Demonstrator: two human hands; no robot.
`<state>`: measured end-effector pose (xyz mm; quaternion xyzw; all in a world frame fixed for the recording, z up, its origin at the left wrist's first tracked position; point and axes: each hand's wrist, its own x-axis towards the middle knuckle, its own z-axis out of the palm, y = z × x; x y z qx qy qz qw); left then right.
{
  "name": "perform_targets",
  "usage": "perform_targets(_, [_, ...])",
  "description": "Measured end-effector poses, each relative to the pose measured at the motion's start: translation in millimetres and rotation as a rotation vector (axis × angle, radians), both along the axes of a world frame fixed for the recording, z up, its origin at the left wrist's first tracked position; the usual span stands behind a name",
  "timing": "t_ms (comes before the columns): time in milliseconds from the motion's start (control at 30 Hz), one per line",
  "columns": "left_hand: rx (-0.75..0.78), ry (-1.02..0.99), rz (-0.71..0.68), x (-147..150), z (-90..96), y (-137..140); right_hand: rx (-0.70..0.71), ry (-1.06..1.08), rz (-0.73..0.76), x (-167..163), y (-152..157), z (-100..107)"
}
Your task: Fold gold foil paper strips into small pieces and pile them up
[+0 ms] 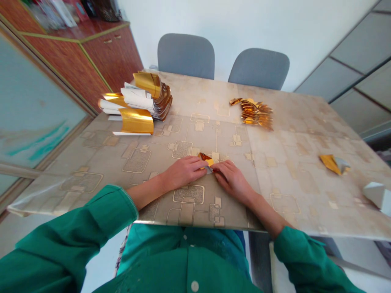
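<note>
L hand (pixel 187 169) & R hand (pixel 232 179) both pinch folded gold paper (pixel 208 161), btwn them on tbl (pixel 275 171), nr front edge. Paper stack (pixel 143 99) back L; folded pile (pixel 256 113) back R of ctr; loose pc (pixel 330 163) at R.

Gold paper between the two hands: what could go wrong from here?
1. The gold paper is small and partly covered by fingers of the left hand and right hand, so a crooked crease could go unnoticed.
2. The curled sheets lie loosely near the left edge of the table; a sleeve brushing them might knock some off.
</note>
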<state>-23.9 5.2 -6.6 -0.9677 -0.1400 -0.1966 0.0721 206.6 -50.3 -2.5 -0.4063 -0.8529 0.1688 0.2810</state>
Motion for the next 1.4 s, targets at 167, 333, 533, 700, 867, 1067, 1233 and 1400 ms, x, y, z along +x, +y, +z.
perform_targets(167, [0.010,-0.008,0.024,-2.6,2.9,-4.3,0.002,0.052,0.036,1.8,0.0,0.3])
perform_targets(333, [0.034,-0.006,0.002,2.3,1.9,-4.8,0.011,0.059,0.046,1.9,-1.1,-0.5])
perform_targets(533, [0.015,-0.007,0.069,9.8,-1.2,-7.8,0.009,0.074,0.037,1.5,-1.0,-0.3])
perform_targets(700, [0.050,-0.016,0.083,10.7,-4.4,-6.1,-0.023,0.072,0.027,4.4,1.0,1.4])
perform_targets(867, [0.009,-0.026,0.043,5.8,-4.1,-1.4,-0.021,0.091,0.014,7.4,1.9,0.3])
perform_targets(1067, [-0.020,0.016,0.027,2.3,-4.3,1.3,-0.009,0.091,0.004,7.2,1.8,-2.3])
perform_targets(1233, [-0.113,-0.126,0.068,3.1,-7.6,0.2,0.021,0.046,-0.007,10.4,4.4,-2.4])
perform_targets(1400, [-0.271,-0.251,0.061,3.2,-7.1,-2.0,0.111,-0.079,-0.009,6.0,5.7,0.0])
